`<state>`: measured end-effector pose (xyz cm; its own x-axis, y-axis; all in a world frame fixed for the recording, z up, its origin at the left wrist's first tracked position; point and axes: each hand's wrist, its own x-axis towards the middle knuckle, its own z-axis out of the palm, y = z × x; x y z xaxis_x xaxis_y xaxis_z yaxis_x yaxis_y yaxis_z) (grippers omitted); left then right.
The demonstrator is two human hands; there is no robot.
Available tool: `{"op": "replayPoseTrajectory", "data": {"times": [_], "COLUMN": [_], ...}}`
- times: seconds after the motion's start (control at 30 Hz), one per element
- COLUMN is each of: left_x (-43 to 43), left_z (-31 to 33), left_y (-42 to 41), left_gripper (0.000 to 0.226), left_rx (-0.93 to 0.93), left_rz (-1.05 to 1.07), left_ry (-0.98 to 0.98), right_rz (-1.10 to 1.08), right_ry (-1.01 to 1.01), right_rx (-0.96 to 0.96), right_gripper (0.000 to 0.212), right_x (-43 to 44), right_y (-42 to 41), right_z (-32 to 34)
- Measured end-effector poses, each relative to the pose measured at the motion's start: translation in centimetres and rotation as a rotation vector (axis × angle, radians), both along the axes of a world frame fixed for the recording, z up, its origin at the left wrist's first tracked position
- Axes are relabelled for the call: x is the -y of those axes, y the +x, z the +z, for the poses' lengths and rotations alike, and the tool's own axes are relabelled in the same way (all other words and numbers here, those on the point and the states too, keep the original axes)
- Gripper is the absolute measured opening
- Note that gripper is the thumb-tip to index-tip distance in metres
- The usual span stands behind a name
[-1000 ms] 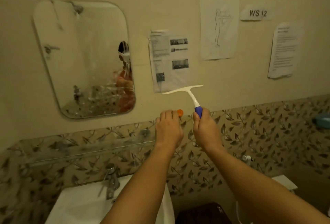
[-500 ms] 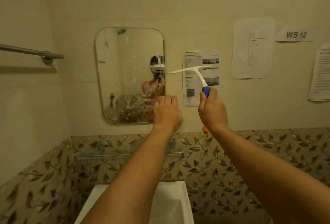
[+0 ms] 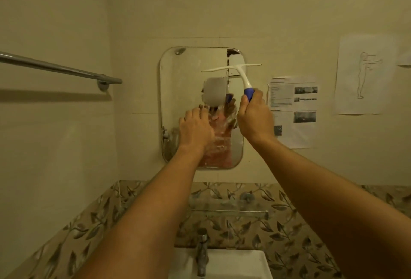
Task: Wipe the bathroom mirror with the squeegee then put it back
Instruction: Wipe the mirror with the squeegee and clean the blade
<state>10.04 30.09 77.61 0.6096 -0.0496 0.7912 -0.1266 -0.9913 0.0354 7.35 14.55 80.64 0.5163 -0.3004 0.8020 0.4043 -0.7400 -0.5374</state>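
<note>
A rounded rectangular mirror [image 3: 184, 78] hangs on the cream wall, its glass streaked and smeared. My right hand [image 3: 253, 118] grips the blue handle of a white squeegee [image 3: 235, 70], whose blade lies nearly level across the mirror's upper right part. Whether the blade touches the glass I cannot tell. My left hand [image 3: 195, 129] is held up in front of the mirror's lower middle, fingers together and pointing up, holding nothing. Both forearms reach up from the bottom of the view.
A chrome towel rail [image 3: 60, 69] juts from the left wall. Printed sheets [image 3: 293, 111] and a figure drawing [image 3: 362, 74] are taped right of the mirror. Below are a glass shelf [image 3: 229, 213], a tap [image 3: 202, 254] and a white basin [image 3: 235, 263], backed by leaf-patterned tiles.
The view has swung left, bringing the mirror to the centre. My right hand has carried the squeegee from beside the taped sheets up over the mirror. My left hand moved along in front of the glass.
</note>
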Motion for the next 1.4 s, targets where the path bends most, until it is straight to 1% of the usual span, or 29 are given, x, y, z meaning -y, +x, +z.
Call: {"op": "replayPoseTrajectory", "data": {"times": [0.17,0.3,0.37,0.53,0.73,0.97,1.17,1.3,1.4], "left_x": [-3.8,-6.2,-7.0,-7.8,-8.0,-7.1,-6.5,-6.5,-6.4], "left_z": [0.6,0.6,0.5,-0.2,-0.3,-0.6,-0.5,-0.7,-0.8], "left_y": [2.2,4.5,5.7,8.6,11.9,14.2,14.9,15.4,15.7], "left_gripper": [0.054,0.070,0.078,0.092,0.101,0.098,0.099,0.091,0.089], "left_rx": [0.007,-0.002,-0.007,-0.068,-0.085,-0.066,-0.109,-0.077,-0.073], "left_rz": [0.009,0.018,0.026,0.042,0.038,0.055,0.114,0.138,0.134], "left_ry": [0.042,0.095,0.100,0.127,0.136,0.168,0.181,0.185,0.175], "right_rz": [0.019,0.012,-0.006,-0.056,-0.090,-0.107,-0.116,-0.109,-0.114], "right_ry": [0.024,0.042,0.055,0.056,0.001,-0.049,-0.076,-0.067,-0.052], "right_rx": [0.003,0.032,0.040,0.036,0.048,0.059,0.064,0.057,0.057], "right_gripper": [0.043,0.041,0.043,0.048,0.053,0.059,0.058,0.060,0.059], "right_x": [-3.4,-5.2,-5.9,-6.1,-5.5,-5.0,-5.0,-5.0,-5.1], "right_y": [2.0,3.7,4.6,6.9,9.5,11.4,12.6,13.3,13.8], "right_z": [1.4,2.4,2.9,3.9,5.5,7.1,7.8,7.7,7.4]}}
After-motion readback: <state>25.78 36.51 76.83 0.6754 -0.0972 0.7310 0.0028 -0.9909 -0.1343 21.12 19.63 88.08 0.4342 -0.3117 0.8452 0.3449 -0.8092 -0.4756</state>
